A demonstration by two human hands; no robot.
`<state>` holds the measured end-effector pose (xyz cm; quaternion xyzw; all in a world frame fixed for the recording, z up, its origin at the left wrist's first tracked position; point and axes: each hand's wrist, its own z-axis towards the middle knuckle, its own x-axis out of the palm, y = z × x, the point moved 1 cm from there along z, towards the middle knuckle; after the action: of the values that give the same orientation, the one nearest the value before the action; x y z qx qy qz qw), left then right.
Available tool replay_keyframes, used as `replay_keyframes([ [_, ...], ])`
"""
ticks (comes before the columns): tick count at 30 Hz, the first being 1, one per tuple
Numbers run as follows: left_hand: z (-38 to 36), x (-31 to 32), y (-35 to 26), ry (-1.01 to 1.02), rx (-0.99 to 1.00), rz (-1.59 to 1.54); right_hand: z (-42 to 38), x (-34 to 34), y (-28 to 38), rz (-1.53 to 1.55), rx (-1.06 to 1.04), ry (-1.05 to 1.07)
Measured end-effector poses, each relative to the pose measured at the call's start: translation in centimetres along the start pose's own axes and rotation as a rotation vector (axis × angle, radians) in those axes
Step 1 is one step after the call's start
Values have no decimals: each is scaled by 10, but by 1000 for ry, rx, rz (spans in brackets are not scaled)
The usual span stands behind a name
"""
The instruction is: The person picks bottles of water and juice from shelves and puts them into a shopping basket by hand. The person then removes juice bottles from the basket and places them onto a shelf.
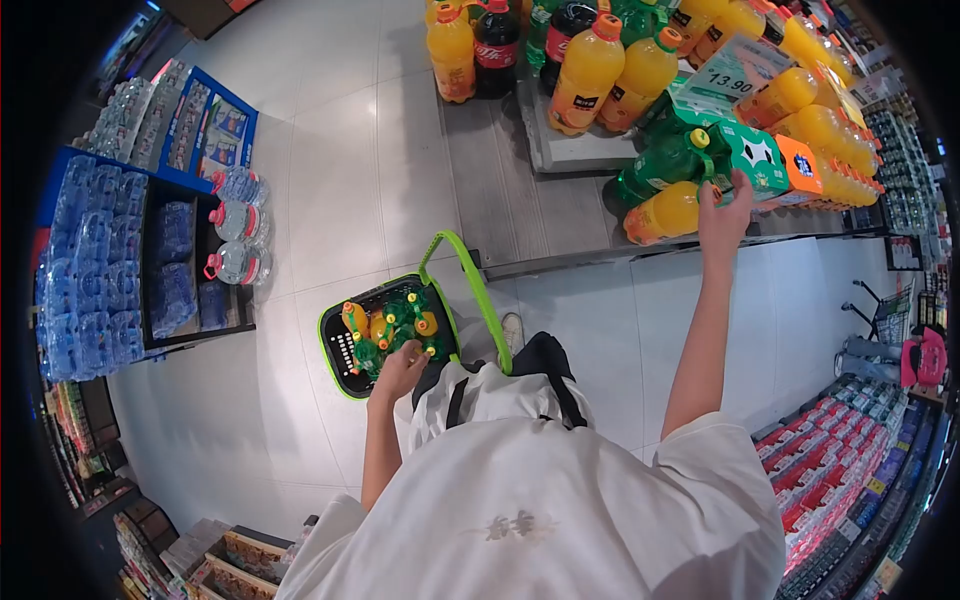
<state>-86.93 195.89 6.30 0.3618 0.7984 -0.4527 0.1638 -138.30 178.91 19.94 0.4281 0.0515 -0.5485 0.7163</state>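
My right hand (pixel 727 212) is at the cap end of an orange juice bottle (pixel 662 215), fingers closed about its neck. That bottle lies at the edge of the grey display platform, beside a green soda bottle (pixel 660 168) with a yellow cap. Low on the left, my left hand (pixel 400 372) reaches into a black shopping basket (pixel 334 372) with a green rim and raised green handle. Its fingers are curled at the top of a green soda bottle (pixel 420 345), partly hidden by the hand. Several orange and green bottles stand in the basket.
Juice and cola bottles (pixel 495 50) crowd the platform (pixel 490 190), around a price sign (pixel 735 75). Water packs (pixel 90 265) are stacked at left, with large water jugs (pixel 240 225) alongside. Red-and-white packs (pixel 830 460) fill shelving at lower right. A trolley (pixel 890 315) and a person are farther right.
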Motion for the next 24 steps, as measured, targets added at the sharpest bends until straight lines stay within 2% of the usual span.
replay_keyframes([
  [2, -6, 2, 19, -22, -16, -41, 11, 19, -2, -24, 23, 199],
  [3, -11, 1, 26, -22, -56, -63, 15, 23, 9, -193, 57, 302],
  [6, -26, -3, 42, -26, -126, 27, 11, 37, 6, -314, 45, 184],
  [8, -28, 9, 72, -81, -118, -93, 10, 44, 2, -433, 38, 139],
  [12, -42, 4, 72, -109, -109, -179, 6, 51, 6, -523, 33, 102],
  [15, -46, -6, 96, -117, -94, -227, -9, 54, 11, -428, -37, 88],
  [18, -51, -20, 132, -165, -79, -235, -40, 49, 28, 211, 447, 268],
  [24, -80, -84, 206, -210, -134, -155, -71, 32, 78, 530, 704, 20],
])
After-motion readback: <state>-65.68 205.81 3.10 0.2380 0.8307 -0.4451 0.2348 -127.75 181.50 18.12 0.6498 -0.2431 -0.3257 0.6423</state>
